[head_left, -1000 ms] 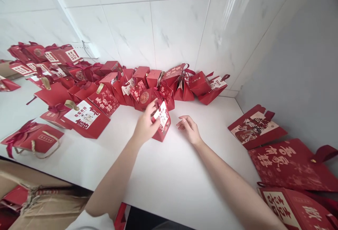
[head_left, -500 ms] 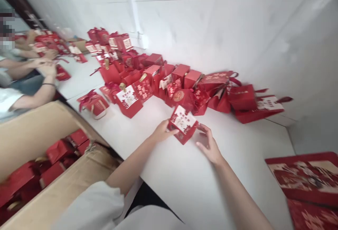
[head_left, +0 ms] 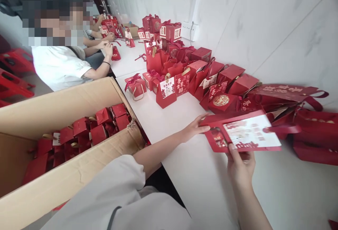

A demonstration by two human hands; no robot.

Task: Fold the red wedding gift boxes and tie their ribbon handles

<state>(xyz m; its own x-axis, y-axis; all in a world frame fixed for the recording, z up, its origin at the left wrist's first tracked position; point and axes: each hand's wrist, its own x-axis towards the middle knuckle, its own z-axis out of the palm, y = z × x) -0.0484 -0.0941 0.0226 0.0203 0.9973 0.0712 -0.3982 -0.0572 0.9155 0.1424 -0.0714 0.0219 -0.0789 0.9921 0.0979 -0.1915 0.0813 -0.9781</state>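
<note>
Both of my hands hold a red gift box [head_left: 243,131] with a white printed panel, tilted over the table with its panel facing up. A dark red ribbon [head_left: 283,129] sticks out from its right end. My left hand [head_left: 195,128] grips the left end, thumb on top. My right hand [head_left: 241,163] is closed on the near edge, thumb against the panel and the other fingers partly hidden beneath. Just beyond is a red box with a round gold emblem [head_left: 222,102]. A red gift box with a white front [head_left: 167,93] stands upright farther left.
Several red boxes and bags line the wall along the white table [head_left: 195,177]. At my left is an open cardboard carton [head_left: 87,177] with red boxes inside. A co-worker in a white shirt [head_left: 60,66] sits beyond it. A power strip [head_left: 190,31] is on the wall.
My right hand was open beside the box and now grips it. The box has tilted, its printed end pointing right. The view has swung left, showing more of the carton and co-workers.
</note>
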